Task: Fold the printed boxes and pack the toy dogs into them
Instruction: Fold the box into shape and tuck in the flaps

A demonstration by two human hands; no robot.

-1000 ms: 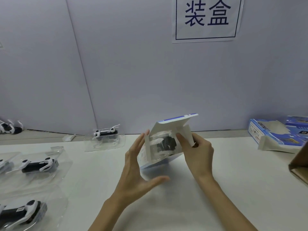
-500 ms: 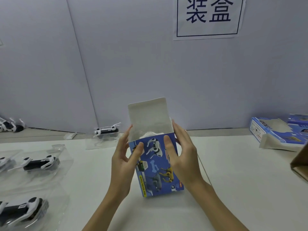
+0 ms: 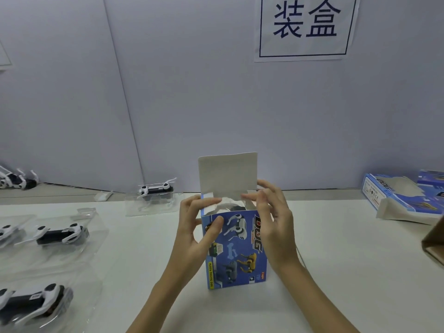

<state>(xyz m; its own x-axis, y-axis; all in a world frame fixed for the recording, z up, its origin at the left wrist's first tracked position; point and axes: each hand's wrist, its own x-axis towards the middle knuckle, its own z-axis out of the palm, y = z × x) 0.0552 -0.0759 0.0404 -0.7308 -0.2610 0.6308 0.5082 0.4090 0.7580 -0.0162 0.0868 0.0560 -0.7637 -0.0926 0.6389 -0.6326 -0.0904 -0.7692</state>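
Head view, the only one. A blue printed cardboard box with dog pictures stands upright on the white table, just in front of the person. Its top is open; the plain grey lid flap stands straight up at the far side. A toy dog in clear wrapping shows inside the mouth, white and dark parts only partly visible.

Left hand: thumb lies across the front panel, fingers curl round the left top edge, gripping the box, probably to steady it while the top is closed. Right hand: fingers bent at the right top corner, fingertips on what looks like the small side flap; blurred, so I cannot tell whether they pinch or only press it.

Judgement: dog is loaded; the step in hand is tucking the side flaps before the lid comes down. The upright lid leaves the opening free for that.

Left of the box, further black-and-white toy dogs in clear plastic blister trays lie waiting, one more near the wall. Far right, a printed box lying on its side and a brown carton edge. A white paper sign with dark characters hangs on the wall.
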